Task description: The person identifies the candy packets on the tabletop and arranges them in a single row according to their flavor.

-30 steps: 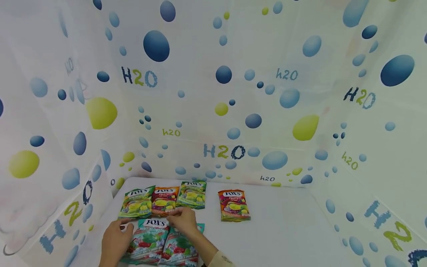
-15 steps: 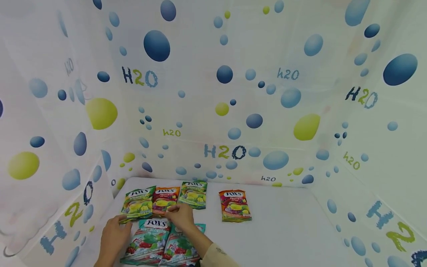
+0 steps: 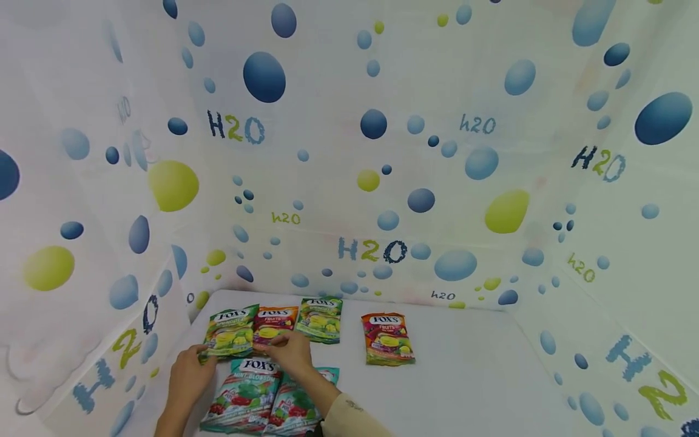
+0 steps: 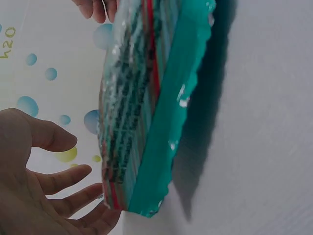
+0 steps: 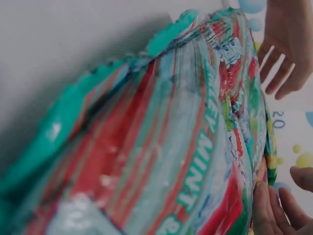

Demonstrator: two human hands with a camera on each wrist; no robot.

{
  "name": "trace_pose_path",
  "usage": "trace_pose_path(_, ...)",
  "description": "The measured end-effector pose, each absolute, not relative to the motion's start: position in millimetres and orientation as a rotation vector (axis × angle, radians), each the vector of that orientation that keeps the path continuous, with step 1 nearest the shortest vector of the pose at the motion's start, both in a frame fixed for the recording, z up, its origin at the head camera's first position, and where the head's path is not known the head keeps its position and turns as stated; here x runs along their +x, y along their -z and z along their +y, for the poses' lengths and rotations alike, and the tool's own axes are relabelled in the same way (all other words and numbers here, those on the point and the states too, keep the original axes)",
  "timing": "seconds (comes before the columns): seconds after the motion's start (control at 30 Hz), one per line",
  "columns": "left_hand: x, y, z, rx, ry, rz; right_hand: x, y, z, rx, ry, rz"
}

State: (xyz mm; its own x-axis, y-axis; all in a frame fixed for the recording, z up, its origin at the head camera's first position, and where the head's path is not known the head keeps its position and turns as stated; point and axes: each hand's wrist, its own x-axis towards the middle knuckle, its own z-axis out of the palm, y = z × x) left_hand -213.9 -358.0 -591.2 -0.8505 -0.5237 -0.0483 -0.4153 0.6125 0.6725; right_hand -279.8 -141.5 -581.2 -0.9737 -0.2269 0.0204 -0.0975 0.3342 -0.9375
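Six candy packets lie on a white surface; left hand, fingers spread, is at the lower edge of a green packet, right hand, thumb parted from fingers, at an orange packet, seemingly steadying their row.

Spreads out as a white table, with twelve o'clock at the far edge. Bears at ten o'clock a green Fox's pouch and, just beside it, an orange-red pouch. Carries another green pouch at eleven, a red Fruits pouch toward one, well apart, and at eight a teal mint pouch touching a second teal pouch.
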Motion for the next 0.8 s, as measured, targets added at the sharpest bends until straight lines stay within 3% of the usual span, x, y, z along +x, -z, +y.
trace_pose_path(0.43,-219.0,602.3,-370.6,0.742,1.066,-2.656,-285.1,578.1,-156.5,-0.439,1.660,2.452)
trace_pose_path(0.8,-224.6,600.7,-377.6,0.610,1.076,-2.681,-298.8,579.7,-170.7,-0.396,1.621,2.348)
